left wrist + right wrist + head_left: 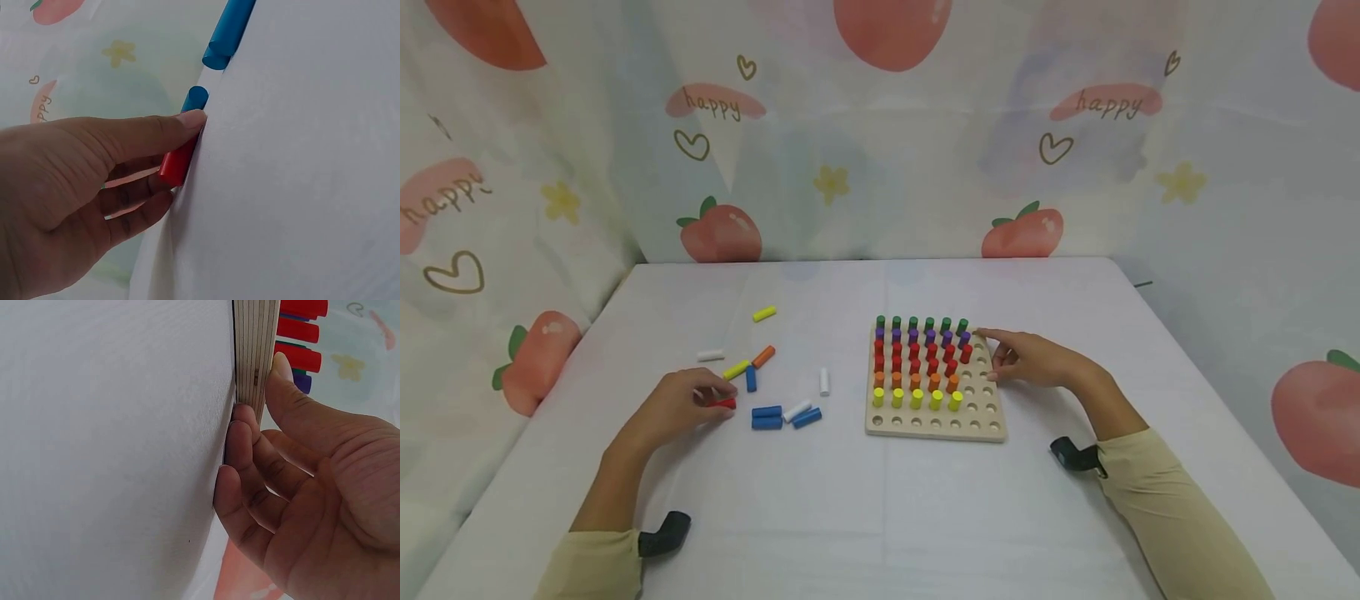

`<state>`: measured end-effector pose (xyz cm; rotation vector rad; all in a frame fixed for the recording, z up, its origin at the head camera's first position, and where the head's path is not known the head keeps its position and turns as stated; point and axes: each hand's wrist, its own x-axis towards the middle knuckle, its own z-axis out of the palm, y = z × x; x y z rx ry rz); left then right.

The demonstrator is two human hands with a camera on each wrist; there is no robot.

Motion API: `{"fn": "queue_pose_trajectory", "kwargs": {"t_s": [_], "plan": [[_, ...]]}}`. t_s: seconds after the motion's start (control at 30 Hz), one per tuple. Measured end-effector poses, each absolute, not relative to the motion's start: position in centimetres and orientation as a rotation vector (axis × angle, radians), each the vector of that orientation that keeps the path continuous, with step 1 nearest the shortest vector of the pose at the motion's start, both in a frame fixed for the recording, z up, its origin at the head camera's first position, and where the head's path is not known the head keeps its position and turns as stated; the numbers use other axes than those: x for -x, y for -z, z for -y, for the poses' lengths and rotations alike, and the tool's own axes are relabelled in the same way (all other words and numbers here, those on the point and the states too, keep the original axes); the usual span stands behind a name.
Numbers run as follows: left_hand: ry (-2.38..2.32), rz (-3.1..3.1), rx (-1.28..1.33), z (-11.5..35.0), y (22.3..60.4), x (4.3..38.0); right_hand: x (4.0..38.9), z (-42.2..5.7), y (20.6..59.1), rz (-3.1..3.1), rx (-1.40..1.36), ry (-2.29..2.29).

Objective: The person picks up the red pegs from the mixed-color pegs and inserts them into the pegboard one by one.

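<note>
On the left side of the table my left hand (681,404) pinches a red peg (179,161) between thumb and fingers, close to the tabletop. Blue pegs (767,423) lie just right of it, and a yellow peg (736,370) is right behind the fingers. My right hand (1033,358) holds the wooden pegboard (936,431) at its far right corner, thumb and fingertips at the edge. Upright pegs fill rows of green, purple, red (914,351), orange and yellow (917,400). Bare holes show along the front row and right side.
Around the loose blue pegs lie white pegs (824,382), an orange peg (763,357) and another yellow peg (764,314) farther back. A white cloth covers the table (820,517). Fruit-printed curtains (880,167) hang behind and along both sides.
</note>
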<state>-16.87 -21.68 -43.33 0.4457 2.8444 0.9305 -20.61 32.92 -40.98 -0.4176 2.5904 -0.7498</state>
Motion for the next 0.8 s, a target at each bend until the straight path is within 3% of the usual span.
{"fn": "queue_pose_trajectory", "kwargs": {"t_s": [0.47, 0.8], "plan": [[-0.905, -2.857, -0.352, 20.95, 42.82, 16.39, 20.33, -32.87, 40.80, -2.594, 0.421, 0.751], [-0.975, -2.930, -0.421, 21.11, 42.86, 16.31, 20.32, -32.84, 40.79, -2.598, 0.418, 0.753]]}}
